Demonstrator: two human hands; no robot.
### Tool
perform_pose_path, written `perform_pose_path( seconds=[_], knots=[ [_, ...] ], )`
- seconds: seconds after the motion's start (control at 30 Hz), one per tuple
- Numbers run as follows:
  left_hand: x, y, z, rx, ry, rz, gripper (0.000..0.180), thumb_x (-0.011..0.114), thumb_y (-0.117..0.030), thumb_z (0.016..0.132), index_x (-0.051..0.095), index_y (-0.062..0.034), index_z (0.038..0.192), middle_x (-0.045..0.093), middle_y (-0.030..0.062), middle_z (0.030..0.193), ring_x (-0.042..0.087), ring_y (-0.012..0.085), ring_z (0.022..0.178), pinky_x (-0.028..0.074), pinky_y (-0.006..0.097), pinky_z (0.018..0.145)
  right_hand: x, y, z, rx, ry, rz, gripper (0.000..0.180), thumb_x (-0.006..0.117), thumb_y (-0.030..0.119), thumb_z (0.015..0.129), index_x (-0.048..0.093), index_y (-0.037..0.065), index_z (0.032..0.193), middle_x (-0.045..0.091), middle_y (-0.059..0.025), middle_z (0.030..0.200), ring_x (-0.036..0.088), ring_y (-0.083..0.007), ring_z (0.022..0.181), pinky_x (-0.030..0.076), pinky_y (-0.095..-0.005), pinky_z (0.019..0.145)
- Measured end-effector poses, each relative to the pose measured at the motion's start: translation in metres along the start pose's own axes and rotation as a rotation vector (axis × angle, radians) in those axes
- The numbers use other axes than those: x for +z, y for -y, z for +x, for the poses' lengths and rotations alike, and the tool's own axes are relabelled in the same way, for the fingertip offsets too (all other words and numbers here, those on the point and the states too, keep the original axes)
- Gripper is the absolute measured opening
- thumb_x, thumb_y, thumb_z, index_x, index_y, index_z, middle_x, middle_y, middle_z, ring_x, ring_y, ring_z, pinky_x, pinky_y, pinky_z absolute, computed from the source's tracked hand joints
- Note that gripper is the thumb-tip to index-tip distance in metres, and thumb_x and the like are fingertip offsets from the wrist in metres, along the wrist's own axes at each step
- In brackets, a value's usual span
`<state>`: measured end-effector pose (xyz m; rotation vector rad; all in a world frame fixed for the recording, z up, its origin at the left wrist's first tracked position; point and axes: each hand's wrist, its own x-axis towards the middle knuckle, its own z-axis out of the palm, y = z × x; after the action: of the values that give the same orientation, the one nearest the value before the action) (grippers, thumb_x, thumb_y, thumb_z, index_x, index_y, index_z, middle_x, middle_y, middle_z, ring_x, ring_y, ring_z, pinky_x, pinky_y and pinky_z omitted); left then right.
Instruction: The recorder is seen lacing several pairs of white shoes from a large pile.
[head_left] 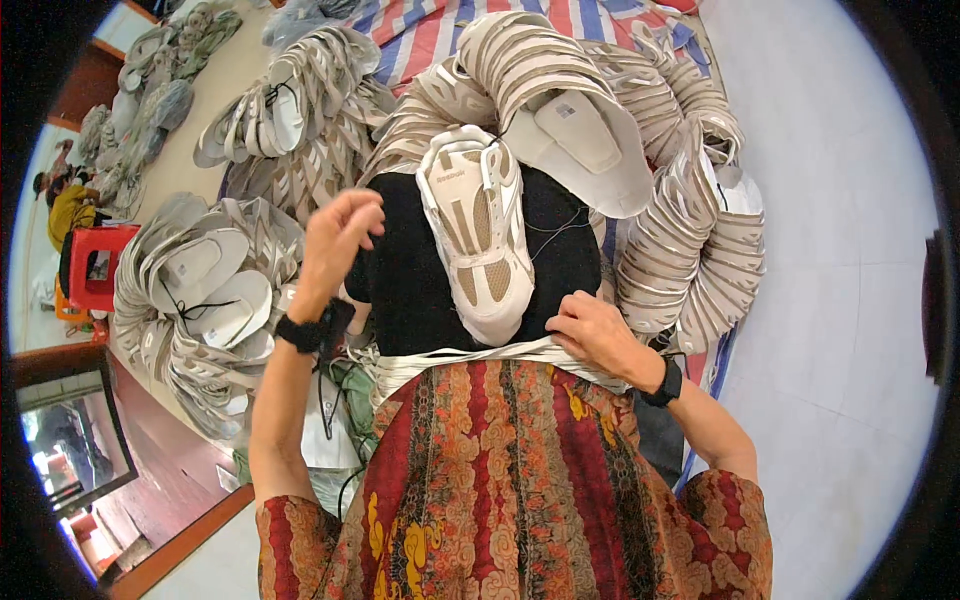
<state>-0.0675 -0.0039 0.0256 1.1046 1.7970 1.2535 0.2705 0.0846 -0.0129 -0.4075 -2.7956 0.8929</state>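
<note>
Crowding both hands, bundled shoe uppers (690, 230) ring a pale upper (478, 235); grip state unclear.

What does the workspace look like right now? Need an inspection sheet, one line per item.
Surface: black pad on the lap, floor beyond.
Job's things: white and beige shoe upper lying flat on the pad; dark thread trailing from it.
Clutter: stacked bundles of uppers, striped tarp.
Grippers: left hand raised, fingers pinched; right hand resting at the pad's lower edge.
Cables: nothing seen.
Surroundings: red stool, another person at far left.
</note>
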Motion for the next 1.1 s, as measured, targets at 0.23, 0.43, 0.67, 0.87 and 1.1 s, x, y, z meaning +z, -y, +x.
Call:
perform_pose_path(
  seconds=[0.23,0.43,0.67,0.87,1.1],
  knots=[
    [0.029,-0.003,-0.058,-0.045,0.078,-0.060,0.013,0.054,-0.011,0.086,0.061,-0.0013,0.092,0.061,0.0012,0.075,0.056,0.0055,0.064,0.043,0.018,0.053,0.003,-0.002,-0.004,-0.051,0.082,-0.132,0.007,0.060,0.014,0.070,0.057,0.008,0.072,0.049,-0.0058,0.070,0.051,-0.0232,0.074,0.043,-0.0364,0.061],
    [0.068,-0.028,-0.058,0.021,0.324,-0.155,0.014,0.052,-0.009,0.087,0.060,0.0000,0.093,0.061,0.0030,0.078,0.056,0.0079,0.069,0.046,0.021,0.063,-0.011,0.009,-0.001,0.133,-0.060,0.217,0.008,0.055,0.010,0.073,0.054,0.002,0.076,0.054,-0.0116,0.067,0.055,-0.0228,0.062,0.044,-0.0333,0.057],
    [0.122,-0.037,-0.063,-0.078,0.647,-0.322,0.024,0.048,-0.017,0.091,0.054,0.0021,0.104,0.055,0.0069,0.099,0.053,0.0110,0.086,0.042,0.024,0.082,-0.032,0.027,0.001,0.267,-0.215,0.402,0.008,0.055,0.004,0.072,0.052,0.000,0.079,0.052,-0.0104,0.061,0.049,-0.0145,0.053,0.041,-0.0268,0.052],
    [0.077,-0.027,-0.081,-0.233,0.778,-0.296,0.022,0.048,-0.019,0.091,0.061,-0.0017,0.090,0.049,-0.0045,0.062,0.042,0.0039,0.053,0.034,0.018,0.047,-0.096,-0.080,-0.034,0.441,-0.711,0.136,0.008,0.055,0.009,0.075,0.055,0.003,0.080,0.052,-0.0046,0.064,0.047,-0.0108,0.058,0.039,-0.0251,0.054],
    [0.025,-0.021,-0.128,0.132,0.573,0.131,0.020,0.053,-0.016,0.087,0.063,-0.0002,0.081,0.060,0.0049,0.081,0.054,0.0139,0.085,0.044,0.028,0.070,-0.183,-0.202,-0.098,0.903,-0.893,-0.448,0.015,0.051,0.015,0.077,0.059,0.005,0.084,0.062,-0.0121,0.073,0.059,-0.0287,0.070,0.045,-0.0390,0.066]
  ],
)
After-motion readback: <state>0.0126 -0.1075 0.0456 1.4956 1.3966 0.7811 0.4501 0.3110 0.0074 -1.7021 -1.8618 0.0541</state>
